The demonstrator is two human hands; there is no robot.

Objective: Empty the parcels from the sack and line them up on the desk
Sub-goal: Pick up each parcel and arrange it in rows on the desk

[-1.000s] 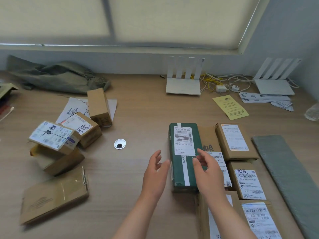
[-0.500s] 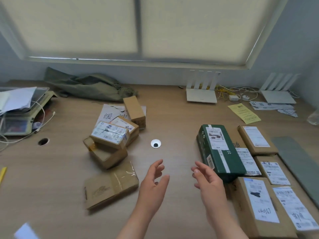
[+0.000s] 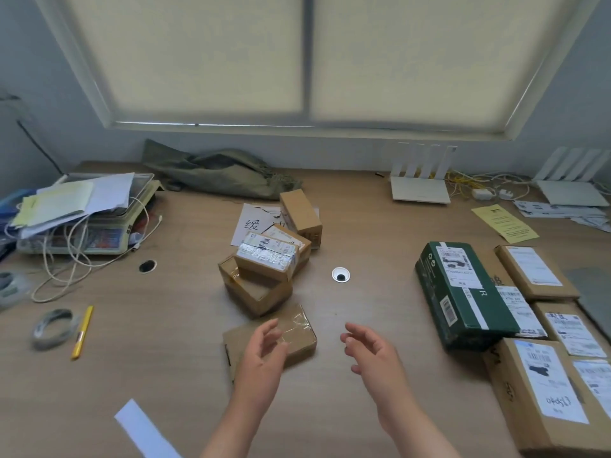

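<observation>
Both hands are empty, fingers loosely spread. The left hand (image 3: 264,355) hovers over the near end of a flat brown cardboard parcel sealed with clear tape (image 3: 297,335), though I cannot tell whether it touches the lid. The right hand (image 3: 373,355) hangs apart from it, over the bare wooden desk (image 3: 165,375). The step in hand looks like lifting this flat parcel. It should go best with one hand on each side, kept level and carried right to join the row of labelled brown boxes (image 3: 542,391), next to the dark green carton with a white label (image 3: 463,292). A round metal cable hole (image 3: 340,275) lies on that path, so lifting is safer than sliding. Farther off, a tumbled heap of small brown cartons (image 3: 261,276) waits; they lean on one another, so the top one should come first. At the back the slack olive cloth sack (image 3: 218,173) lies by the wall, apparently emptied.
</observation>
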